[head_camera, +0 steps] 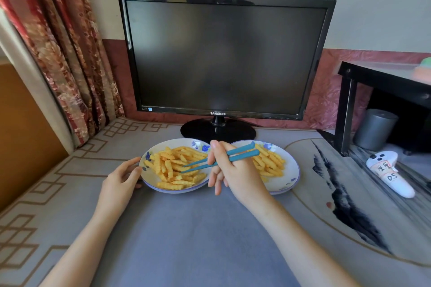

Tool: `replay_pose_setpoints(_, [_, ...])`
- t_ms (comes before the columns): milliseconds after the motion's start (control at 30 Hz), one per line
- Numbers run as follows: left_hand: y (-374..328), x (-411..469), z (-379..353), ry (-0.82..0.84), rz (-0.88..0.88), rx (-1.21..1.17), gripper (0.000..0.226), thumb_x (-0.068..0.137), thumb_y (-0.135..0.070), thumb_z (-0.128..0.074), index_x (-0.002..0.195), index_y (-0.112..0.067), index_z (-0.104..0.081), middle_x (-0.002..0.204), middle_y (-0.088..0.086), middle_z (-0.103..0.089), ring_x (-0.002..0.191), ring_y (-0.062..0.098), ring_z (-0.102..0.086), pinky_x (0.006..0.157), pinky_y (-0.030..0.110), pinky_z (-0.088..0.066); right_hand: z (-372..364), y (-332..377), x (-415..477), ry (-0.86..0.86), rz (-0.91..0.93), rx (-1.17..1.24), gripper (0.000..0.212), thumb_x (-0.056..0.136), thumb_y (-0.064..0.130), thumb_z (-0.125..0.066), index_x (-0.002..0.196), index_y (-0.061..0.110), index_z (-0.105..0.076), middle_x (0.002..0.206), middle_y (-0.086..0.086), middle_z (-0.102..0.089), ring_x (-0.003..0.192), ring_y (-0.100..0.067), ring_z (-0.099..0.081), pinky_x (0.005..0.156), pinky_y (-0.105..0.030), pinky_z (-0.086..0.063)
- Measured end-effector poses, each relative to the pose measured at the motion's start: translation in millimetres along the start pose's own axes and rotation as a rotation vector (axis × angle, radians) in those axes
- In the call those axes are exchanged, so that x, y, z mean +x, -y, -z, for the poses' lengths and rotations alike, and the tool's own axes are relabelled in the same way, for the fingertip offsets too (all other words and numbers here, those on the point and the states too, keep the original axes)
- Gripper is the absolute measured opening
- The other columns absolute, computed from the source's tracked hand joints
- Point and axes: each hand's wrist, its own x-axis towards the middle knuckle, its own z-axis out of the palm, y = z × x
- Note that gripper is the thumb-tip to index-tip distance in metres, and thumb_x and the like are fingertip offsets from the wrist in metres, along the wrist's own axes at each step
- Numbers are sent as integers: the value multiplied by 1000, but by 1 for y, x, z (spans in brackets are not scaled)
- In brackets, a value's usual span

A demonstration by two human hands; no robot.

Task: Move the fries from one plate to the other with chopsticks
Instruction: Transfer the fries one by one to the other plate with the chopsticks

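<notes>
Two white plates with blue flower trim stand side by side in front of the monitor. The left plate (149, 178) holds a large heap of crinkle-cut fries (173, 165). On the right plate (292, 177) lies a smaller pile of fries (270, 163). My right hand (229, 170) grips a pair of teal chopsticks (235, 155); their tips are slightly apart, right over the fries on the left plate, with nothing visibly pinched. My left hand (122, 177) rests with its fingertips on the left plate's left rim, steadying it.
A black monitor (221, 58) on a round foot (218, 131) stands right behind the plates. A white controller with a paper label (388, 173) lies at the right, near a black shelf (382, 81) and a grey cylinder (374, 129). A curtain (58, 42) hangs at left.
</notes>
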Motion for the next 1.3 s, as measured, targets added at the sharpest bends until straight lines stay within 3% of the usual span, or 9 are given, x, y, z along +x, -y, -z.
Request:
replay_pose_setpoints(167, [-1,-1,1,4,-5,-13,28,96,-13,-48,121,-14,-61,95,6,-68,72,14,-62,52,-2,-41,-1,-2,-3,-99,21,65,42,99,37,-38,66,14,-51,47,-9,-56,39,-27,-50,41,-15,-34])
replay_pose_setpoints(300, [-1,-1,0,3,-4,-11,29,96,-12,-48,122,-14,-61,95,7,-67,72,14,-61,52,-2,-41,6,-1,-5,-143,40,153,46,90,46,-39,65,9,-52,50,-20,-56,36,-23,-49,38,-16,-34])
replay_pose_setpoints(433, [-2,-2,0,3,-1,-11,28,96,-13,-48,120,-16,-62,93,7,-67,72,14,-62,53,-3,-40,12,1,-5,-195,72,186,46,98,33,-37,63,5,-49,55,-37,-51,34,-15,-50,35,-14,-33])
replay_pose_setpoints(733, [-1,-2,1,3,7,-5,29,96,-14,-48,122,-17,-62,94,3,-68,72,14,-64,54,-3,-40,55,2,-13,-406,68,149,47,102,31,-33,63,8,-47,43,-18,-53,31,-24,-45,37,-19,-31])
replay_pose_setpoints(900, [-1,-2,1,-1,4,-1,29,96,-15,-49,122,-17,-62,95,2,-68,72,15,-64,54,-3,-40,95,-12,-22,-545,42,103,48,102,31,-33,63,9,-46,42,-18,-54,30,-24,-45,37,-25,-27])
replay_pose_setpoints(1100, [-2,-2,0,-2,-4,-4,29,96,-14,-49,122,-17,-61,98,6,-68,73,15,-63,53,-3,-40,112,-22,-32,-471,-27,74,44,102,28,-33,67,5,-46,42,-15,-55,28,-24,-45,35,-23,-26])
replay_pose_setpoints(1300, [-2,-2,0,2,-2,-8,30,96,-14,-49,123,-14,-61,96,5,-67,73,16,-62,53,-3,-41,107,-10,-24,-463,29,99,43,102,27,-33,68,7,-47,45,-21,-55,31,-25,-44,37,-23,-28])
